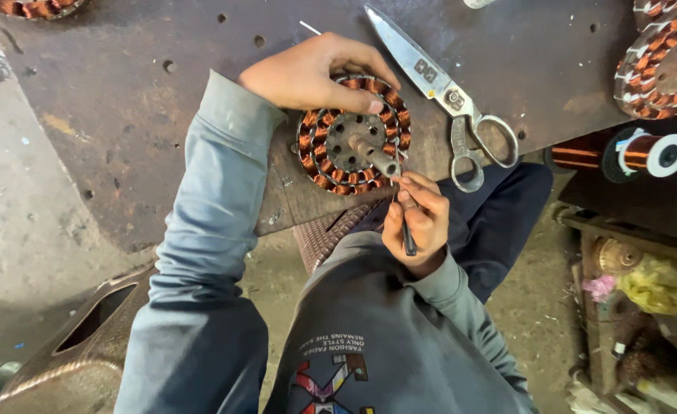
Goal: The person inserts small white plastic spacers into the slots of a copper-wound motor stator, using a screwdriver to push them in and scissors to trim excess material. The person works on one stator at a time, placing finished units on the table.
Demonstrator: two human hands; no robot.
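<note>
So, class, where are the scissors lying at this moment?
In the head view, the scissors lie on the dark workbench, upper centre-right, just right of the copper-wound stator that the left hand steadies.

Hands (319, 73) on copper-wound stator (354, 134)
</note>
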